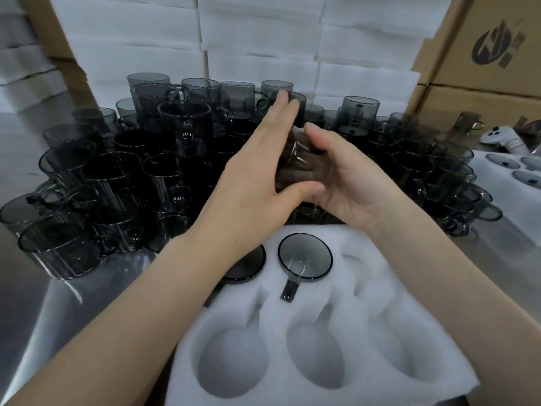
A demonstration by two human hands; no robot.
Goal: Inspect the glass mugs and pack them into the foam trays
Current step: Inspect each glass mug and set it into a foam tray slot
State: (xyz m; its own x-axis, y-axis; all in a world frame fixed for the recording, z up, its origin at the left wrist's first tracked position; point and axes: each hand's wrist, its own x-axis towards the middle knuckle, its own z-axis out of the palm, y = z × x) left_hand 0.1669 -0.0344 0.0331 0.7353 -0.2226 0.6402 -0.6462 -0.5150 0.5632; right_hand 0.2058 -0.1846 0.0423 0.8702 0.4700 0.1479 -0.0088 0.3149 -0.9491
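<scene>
A smoky glass mug [295,159] is held between my two hands above the pile of mugs. My left hand [257,177] lies flat against its left side with fingers straight. My right hand [345,177] cups it from the right with fingers curled round it. Below, a white foam tray [363,291] has two mugs in its back row: one [305,256] in the middle pocket, one [246,265] partly hidden under my left forearm. The three front pockets and the back right pocket hold nothing.
Several dark glass mugs [123,183] crowd the metal table behind the tray, some stacked. White foam stacks [263,39] rise at the back. Cardboard boxes [486,54] stand at right. Another foam tray [497,183] with mugs and a white controller [497,136] lie far right.
</scene>
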